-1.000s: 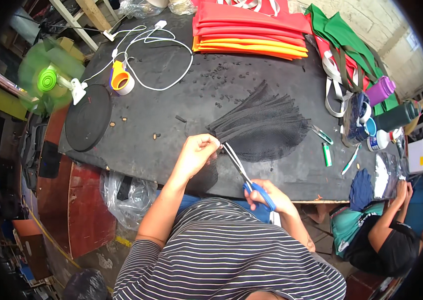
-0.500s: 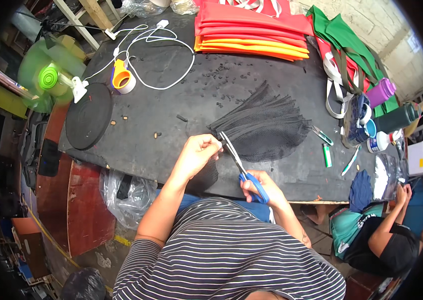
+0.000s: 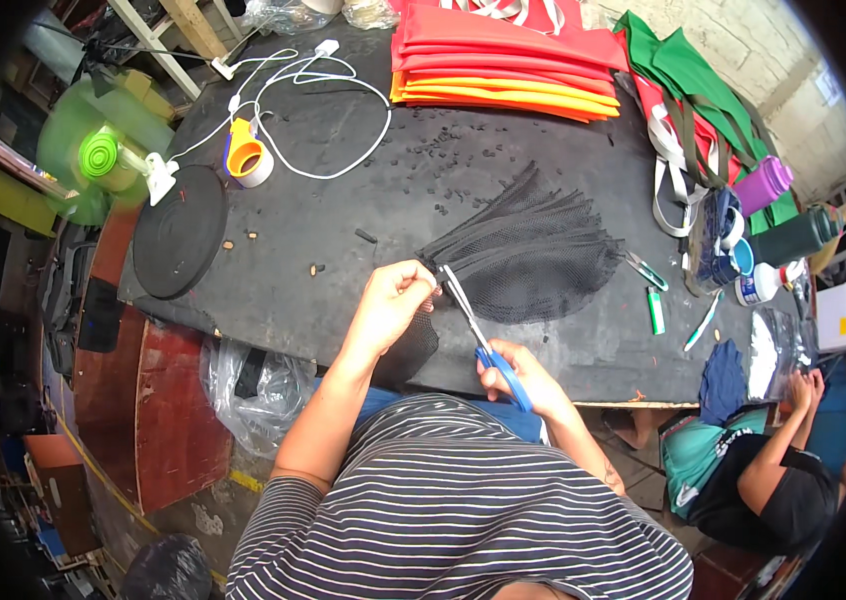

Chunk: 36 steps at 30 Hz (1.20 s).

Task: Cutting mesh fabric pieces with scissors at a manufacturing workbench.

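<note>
My left hand (image 3: 389, 308) is closed, its thumb and fingertips pinching the gathered edge of black mesh fabric (image 3: 538, 275). Most of that mesh fans out over the dark table to the right, in layered folds, and a smaller part hangs below my fingers at the near edge. In my right hand (image 3: 531, 382) are blue-handled scissors (image 3: 469, 315). Their metal blades point away from me, with the tips right beside my left fingertips at the mesh's gathered end. Whether fabric lies between the blades is too small to tell.
Small black scraps (image 3: 453, 150) lie scattered beyond the mesh. A black webbing roll (image 3: 180, 232), a tape dispenser (image 3: 248, 160) and a white cable (image 3: 293, 172) are at left. Stacked red and orange bags (image 3: 508, 70) stand behind; thread snips (image 3: 646, 270) and bottles (image 3: 765, 285) at right. Another person (image 3: 773, 480) sits nearby.
The scissors' handles have come closer together in my right hand. My left hand has shifted slightly left and away from me, still pinching the mesh.
</note>
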Available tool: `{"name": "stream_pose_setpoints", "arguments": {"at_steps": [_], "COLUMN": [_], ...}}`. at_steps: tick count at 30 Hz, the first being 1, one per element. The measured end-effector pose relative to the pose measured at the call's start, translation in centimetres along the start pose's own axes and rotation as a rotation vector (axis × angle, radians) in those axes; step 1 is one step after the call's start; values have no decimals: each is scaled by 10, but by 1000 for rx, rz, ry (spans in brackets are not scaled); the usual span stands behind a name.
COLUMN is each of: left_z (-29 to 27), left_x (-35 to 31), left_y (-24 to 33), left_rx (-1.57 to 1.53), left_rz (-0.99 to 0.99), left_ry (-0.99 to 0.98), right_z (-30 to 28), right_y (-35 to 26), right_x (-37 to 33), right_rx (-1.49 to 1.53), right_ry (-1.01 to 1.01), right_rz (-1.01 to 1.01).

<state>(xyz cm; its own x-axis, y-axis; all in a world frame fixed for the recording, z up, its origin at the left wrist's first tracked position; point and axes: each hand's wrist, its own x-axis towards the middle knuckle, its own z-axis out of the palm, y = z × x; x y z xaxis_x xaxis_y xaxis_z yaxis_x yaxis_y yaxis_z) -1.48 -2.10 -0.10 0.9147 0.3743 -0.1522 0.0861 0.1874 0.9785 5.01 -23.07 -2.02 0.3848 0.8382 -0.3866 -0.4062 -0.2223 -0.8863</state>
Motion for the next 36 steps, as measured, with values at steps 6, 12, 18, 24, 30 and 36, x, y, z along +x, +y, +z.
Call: {"name": "stream_pose_setpoints", "arguments": {"at_steps": [6, 12, 18, 24, 30, 36], "left_z": [2, 1, 1, 29, 30, -1], "left_x": [1, 0, -3, -4, -9, -18], "left_y": [-2, -1, 1, 1, -1, 2], "left_rx": [40, 61, 41, 6, 53, -20], "left_rz": [36, 37, 39, 77, -7, -160], "left_ry": [29, 30, 33, -107, -262, -363], "right_z": [4, 5, 9, 15, -13, -89], "right_y": [-4, -4, -16, -16, -70, -121], "right_x": [3, 8, 6, 27, 18, -15], "right_rx": [-45, 32, -106, -163, 70, 113], "right_ry": [-43, -6, 91, 348, 495, 692], "right_rz": [8, 26, 111, -639, -540, -879]}}
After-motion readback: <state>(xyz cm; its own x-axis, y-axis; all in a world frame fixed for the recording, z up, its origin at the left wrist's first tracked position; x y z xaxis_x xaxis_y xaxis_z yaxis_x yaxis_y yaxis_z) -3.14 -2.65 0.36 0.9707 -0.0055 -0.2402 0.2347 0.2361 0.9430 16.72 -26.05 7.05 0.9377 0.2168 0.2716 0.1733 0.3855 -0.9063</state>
